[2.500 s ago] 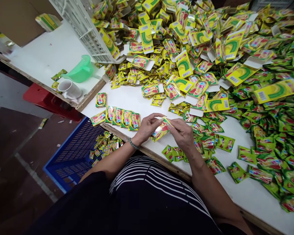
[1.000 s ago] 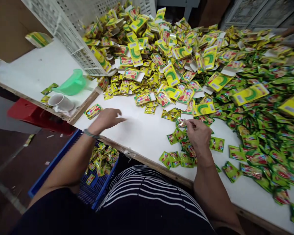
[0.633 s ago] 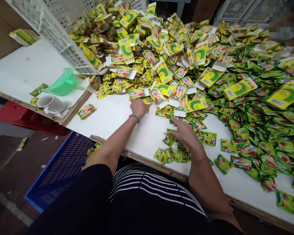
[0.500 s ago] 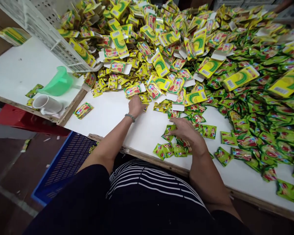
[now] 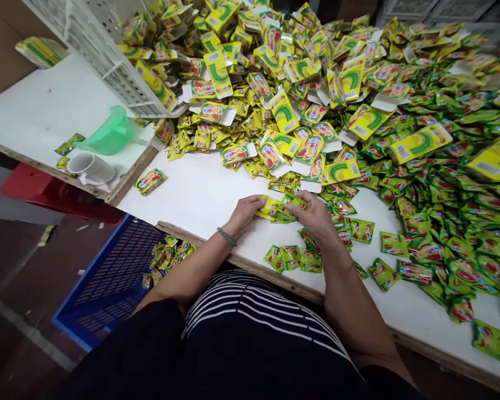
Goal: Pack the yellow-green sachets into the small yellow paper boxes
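My left hand [image 5: 246,215] pinches a yellow candy packet [image 5: 270,208] just above the white tabletop. Opposite it, my right hand [image 5: 314,215] is closed on a green candy packet [image 5: 292,203]. The two packets meet and overlap between my hands. Below my right hand, several green packets [image 5: 291,258] lie in a row near the table edge, and others are partly hidden under that hand. Beyond my hands, small yellow packets [image 5: 284,182] lie beside open yellow boxes [image 5: 237,153].
A large heap of yellow boxes [image 5: 216,72] and green packets [image 5: 454,233] covers the back and right. At left are a white crate [image 5: 120,72], a green scoop [image 5: 112,133], a white mug [image 5: 90,168] and a red stool [image 5: 37,189]. A blue basket [image 5: 95,294] with yellow packets sits below the edge.
Both hands have come together in front of me, my left one drawn back from the yellow packets. A yellow and a green packet are now held between them. The view has shifted slightly.
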`<state>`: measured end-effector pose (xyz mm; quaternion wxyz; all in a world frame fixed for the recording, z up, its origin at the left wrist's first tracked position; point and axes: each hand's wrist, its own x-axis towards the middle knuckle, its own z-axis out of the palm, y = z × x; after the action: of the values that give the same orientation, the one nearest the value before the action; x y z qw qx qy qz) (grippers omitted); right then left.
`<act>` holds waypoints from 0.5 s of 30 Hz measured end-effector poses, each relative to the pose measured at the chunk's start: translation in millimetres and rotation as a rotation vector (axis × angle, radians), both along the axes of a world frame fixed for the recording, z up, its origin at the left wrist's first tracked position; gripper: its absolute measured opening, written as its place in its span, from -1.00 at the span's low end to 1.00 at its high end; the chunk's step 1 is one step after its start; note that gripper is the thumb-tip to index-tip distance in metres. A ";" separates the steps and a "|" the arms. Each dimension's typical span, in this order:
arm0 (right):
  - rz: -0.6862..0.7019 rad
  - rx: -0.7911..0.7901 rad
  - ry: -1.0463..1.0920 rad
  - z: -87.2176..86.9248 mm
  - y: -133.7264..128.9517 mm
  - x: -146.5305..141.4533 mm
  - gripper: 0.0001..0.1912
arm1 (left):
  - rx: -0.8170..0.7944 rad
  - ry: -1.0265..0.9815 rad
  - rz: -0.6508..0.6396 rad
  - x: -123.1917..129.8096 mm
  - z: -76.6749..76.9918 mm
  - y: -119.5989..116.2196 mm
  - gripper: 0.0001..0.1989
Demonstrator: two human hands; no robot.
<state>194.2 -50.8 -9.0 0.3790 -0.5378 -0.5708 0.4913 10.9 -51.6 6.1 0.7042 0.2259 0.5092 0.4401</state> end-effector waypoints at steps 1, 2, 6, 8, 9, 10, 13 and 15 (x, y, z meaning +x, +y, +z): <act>0.010 -0.031 0.047 -0.2 -1.6 -4.8 -0.58 | 0.011 -0.022 0.021 2.6 -0.1 -1.4 -0.72; 0.015 -0.055 0.053 -0.6 -3.0 -9.4 -0.58 | 0.025 -0.044 0.034 5.4 -0.3 -2.8 -0.70; -0.048 0.013 -0.132 -3.8 -5.3 -21.7 -0.57 | 0.093 -0.056 0.053 17.0 -1.5 -8.6 -0.57; -0.138 0.069 -0.127 -5.8 -4.4 -24.3 -0.50 | 0.119 -0.038 0.070 21.1 -2.7 -9.2 -0.54; -0.175 0.087 -0.104 -6.5 -3.7 -25.1 -0.46 | 0.132 -0.031 0.072 22.3 -3.1 -8.2 -0.55; -0.188 0.089 -0.082 -6.7 -2.9 -25.5 -0.44 | 0.148 -0.024 0.067 22.7 -3.0 -6.1 -0.56; -0.139 0.009 -0.005 -4.6 -0.7 -24.8 -0.45 | 0.245 0.068 -0.054 19.2 3.9 9.5 -0.61; -0.174 -0.031 0.019 -1.3 0.6 -22.5 -0.49 | 0.384 0.245 -0.209 13.2 15.4 30.1 -0.65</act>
<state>171.7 -50.2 -10.3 0.4172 -0.5865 -0.5106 0.4704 24.2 -21.4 21.4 0.6231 0.4587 0.4719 0.4227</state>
